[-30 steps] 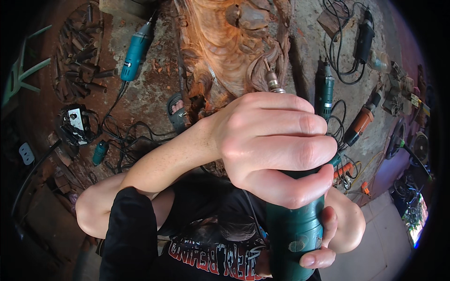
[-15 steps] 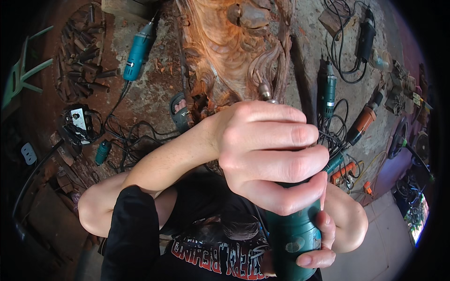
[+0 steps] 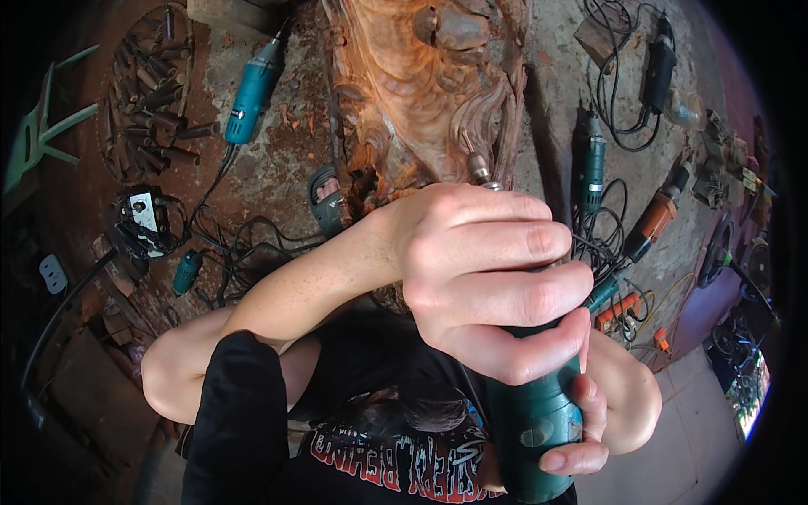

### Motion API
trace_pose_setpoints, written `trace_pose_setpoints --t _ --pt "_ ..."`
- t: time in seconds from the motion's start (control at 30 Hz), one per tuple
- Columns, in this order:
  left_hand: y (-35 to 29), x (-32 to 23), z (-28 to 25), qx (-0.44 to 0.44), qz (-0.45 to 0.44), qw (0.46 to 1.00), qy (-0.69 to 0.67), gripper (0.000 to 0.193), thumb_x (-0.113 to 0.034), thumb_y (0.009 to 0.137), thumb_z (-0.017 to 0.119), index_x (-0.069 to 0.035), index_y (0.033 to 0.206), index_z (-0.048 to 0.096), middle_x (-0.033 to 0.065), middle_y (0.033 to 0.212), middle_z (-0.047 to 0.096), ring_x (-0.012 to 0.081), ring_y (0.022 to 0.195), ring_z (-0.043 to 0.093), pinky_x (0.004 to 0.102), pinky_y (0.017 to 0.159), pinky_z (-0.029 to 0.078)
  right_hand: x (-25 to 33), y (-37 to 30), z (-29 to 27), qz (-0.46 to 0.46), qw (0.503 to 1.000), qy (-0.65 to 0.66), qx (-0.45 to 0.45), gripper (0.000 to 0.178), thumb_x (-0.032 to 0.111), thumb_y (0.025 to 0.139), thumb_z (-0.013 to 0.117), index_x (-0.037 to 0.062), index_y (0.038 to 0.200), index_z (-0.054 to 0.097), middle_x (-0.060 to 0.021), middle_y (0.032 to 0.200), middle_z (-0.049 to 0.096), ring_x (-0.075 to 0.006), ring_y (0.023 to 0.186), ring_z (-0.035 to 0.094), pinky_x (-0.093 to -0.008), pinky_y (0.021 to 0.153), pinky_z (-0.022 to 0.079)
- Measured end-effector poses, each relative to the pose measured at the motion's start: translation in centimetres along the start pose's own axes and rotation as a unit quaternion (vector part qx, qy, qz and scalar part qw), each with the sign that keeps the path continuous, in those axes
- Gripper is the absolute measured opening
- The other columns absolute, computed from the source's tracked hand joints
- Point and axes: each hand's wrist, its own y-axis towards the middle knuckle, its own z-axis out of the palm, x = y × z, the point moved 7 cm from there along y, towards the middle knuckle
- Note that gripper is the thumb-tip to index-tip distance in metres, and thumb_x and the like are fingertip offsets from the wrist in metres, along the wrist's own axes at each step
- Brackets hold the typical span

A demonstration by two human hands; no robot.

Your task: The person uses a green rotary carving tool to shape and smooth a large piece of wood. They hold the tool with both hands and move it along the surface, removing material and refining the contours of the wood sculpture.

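A green die grinder with a thin burr in its metal collet is held between both my hands. My left hand is wrapped over its front part, knuckles up. Lower down, my right hand grips the rear of the body; only some of its fingers show at the tool's right side. Beyond them lies a carved piece of orange-brown wood with wavy grooves. The burr's tip overlaps the grooved surface; whether it touches, I cannot tell.
On the left are a teal grinder, several dark bits and a control box. Green grinders, an orange tool and a black tool lie on the right among tangled cords. A sandalled foot is beside the wood.
Both hands and the die grinder have shifted slightly to the right. The grip on the tool is the same.
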Motion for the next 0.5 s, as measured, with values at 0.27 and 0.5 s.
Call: trace_pose_setpoints --t 0.27,0.5 --pt "0.0 0.15 0.3 -0.004 0.001 1.0 -0.002 0.023 -0.016 0.077 0.076 -0.009 0.096 0.066 0.0079 0.084 0.067 0.0192 0.066 0.064 0.0293 0.057 0.058 0.05 -0.06 -0.3 0.0 1.0 -0.003 0.007 0.031 0.017 0.064 0.082 0.0071 0.087 0.064 -0.0008 0.096 0.066 -0.014 0.079 0.059 -0.0186 0.078 0.041" --pt "-0.05 0.25 0.32 -0.008 0.006 1.0 0.01 0.023 -0.016 0.075 0.076 -0.009 0.095 0.066 0.0077 0.084 0.067 0.0188 0.066 0.064 0.029 0.056 0.058 -0.2 -0.27 -0.11 0.008 1.0 0.001 -0.009 0.032 0.018 0.063 0.081 0.0071 0.088 0.064 -0.001 0.097 0.066 -0.0143 0.079 0.059 -0.0183 0.079 0.041"
